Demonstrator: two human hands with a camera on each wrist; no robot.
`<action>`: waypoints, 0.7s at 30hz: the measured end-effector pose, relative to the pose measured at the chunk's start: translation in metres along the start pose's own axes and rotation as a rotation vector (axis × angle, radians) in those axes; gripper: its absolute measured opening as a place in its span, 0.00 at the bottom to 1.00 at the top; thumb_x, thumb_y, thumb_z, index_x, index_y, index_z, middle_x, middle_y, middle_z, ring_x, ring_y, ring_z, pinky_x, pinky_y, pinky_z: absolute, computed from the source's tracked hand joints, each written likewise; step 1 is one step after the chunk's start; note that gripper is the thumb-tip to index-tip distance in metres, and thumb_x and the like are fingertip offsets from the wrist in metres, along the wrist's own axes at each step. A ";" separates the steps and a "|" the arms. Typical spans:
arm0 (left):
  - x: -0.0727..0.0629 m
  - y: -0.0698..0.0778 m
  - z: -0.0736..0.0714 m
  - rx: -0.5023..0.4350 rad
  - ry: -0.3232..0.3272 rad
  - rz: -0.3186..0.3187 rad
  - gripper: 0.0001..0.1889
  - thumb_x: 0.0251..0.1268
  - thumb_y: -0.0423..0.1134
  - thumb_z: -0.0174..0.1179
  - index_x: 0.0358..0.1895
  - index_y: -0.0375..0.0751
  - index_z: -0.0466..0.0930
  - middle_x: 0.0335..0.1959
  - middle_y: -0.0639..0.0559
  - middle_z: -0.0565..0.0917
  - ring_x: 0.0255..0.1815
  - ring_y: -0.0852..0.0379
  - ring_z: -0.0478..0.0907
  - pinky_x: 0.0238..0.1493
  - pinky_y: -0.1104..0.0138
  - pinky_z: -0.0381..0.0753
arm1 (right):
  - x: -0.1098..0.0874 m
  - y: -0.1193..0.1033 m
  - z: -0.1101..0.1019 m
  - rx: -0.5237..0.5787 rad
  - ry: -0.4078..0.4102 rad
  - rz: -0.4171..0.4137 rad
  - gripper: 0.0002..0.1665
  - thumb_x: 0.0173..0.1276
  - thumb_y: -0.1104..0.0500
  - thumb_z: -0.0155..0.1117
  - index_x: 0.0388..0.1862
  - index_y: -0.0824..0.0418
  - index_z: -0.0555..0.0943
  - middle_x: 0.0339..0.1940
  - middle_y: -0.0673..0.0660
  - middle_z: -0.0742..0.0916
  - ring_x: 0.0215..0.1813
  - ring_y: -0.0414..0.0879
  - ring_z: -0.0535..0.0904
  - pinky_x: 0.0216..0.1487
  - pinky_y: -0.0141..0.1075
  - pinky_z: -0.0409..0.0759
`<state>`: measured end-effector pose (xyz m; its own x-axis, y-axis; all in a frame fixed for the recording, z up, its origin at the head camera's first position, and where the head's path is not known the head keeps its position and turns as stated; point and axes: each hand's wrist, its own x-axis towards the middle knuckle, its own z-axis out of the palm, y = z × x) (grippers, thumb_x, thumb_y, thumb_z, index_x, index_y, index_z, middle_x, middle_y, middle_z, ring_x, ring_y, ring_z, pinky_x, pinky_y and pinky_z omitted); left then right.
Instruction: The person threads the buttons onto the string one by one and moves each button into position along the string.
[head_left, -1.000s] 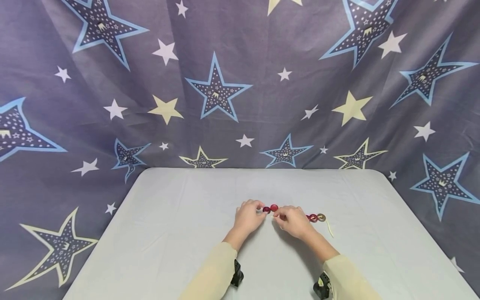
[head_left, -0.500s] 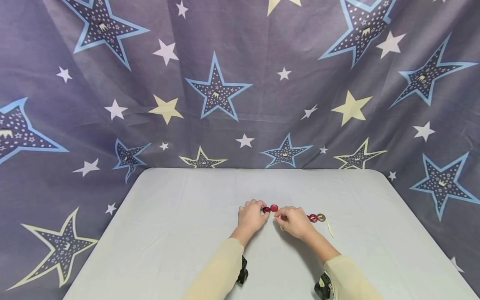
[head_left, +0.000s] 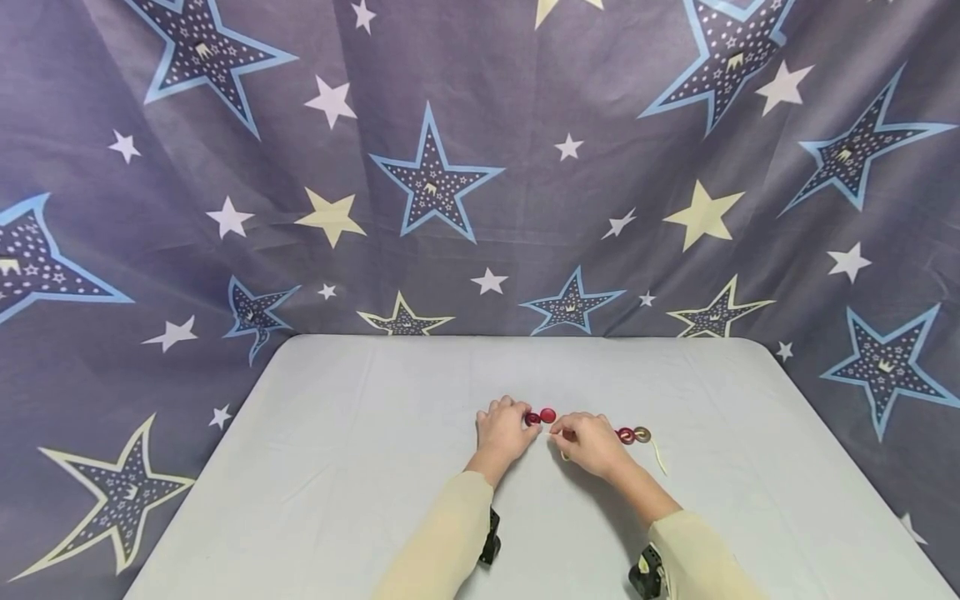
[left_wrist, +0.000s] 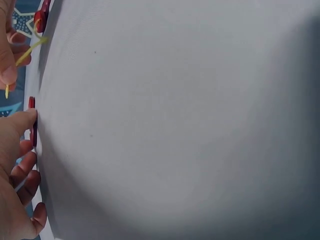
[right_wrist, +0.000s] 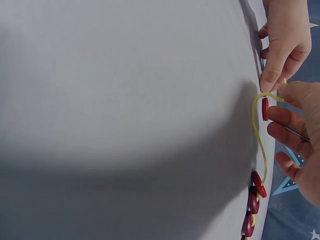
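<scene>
My left hand (head_left: 501, 435) holds a dark red button (head_left: 533, 418) between thumb and forefinger on the table. My right hand (head_left: 588, 445) pinches a yellow cord (right_wrist: 257, 131), and a short end of it pokes out beyond the fingertips in the left wrist view. A brighter red button (head_left: 548, 415) lies between the hands, touching or very close to the dark one. From the right hand the cord loops down to several threaded red buttons (right_wrist: 254, 200). In the head view most of these are hidden behind the right hand.
A brownish button (head_left: 642, 435) sits at the right end of the threaded row, with a cord tail (head_left: 659, 458) trailing from it. The white table (head_left: 375, 467) ends at a star-patterned curtain (head_left: 517, 208).
My left hand has shifted slightly right, toward the right hand, with its fingers at the dark red button. The right hand has hardly moved and keeps its pinch on the cord.
</scene>
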<state>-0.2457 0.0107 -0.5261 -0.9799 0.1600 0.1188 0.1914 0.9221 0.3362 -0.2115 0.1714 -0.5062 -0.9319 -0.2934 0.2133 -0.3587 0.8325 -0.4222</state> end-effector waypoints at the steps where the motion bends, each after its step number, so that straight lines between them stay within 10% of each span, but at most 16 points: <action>1: 0.000 0.000 0.000 0.003 -0.003 -0.002 0.18 0.55 0.56 0.63 0.47 0.54 0.82 0.37 0.55 0.77 0.39 0.55 0.71 0.36 0.61 0.64 | 0.000 0.000 0.000 0.003 -0.002 0.003 0.03 0.59 0.56 0.66 0.30 0.54 0.83 0.27 0.45 0.83 0.32 0.38 0.73 0.38 0.36 0.64; 21: 0.003 0.003 -0.005 -0.006 -0.040 0.043 0.14 0.56 0.52 0.63 0.42 0.49 0.83 0.35 0.54 0.78 0.39 0.55 0.73 0.39 0.62 0.67 | -0.001 0.000 0.000 -0.005 0.003 0.012 0.03 0.59 0.57 0.66 0.31 0.54 0.84 0.27 0.45 0.84 0.31 0.38 0.73 0.38 0.36 0.64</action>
<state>-0.2482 0.0125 -0.5198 -0.9723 0.2132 0.0962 0.2333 0.9122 0.3369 -0.2102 0.1720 -0.5064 -0.9359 -0.2819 0.2112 -0.3473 0.8385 -0.4199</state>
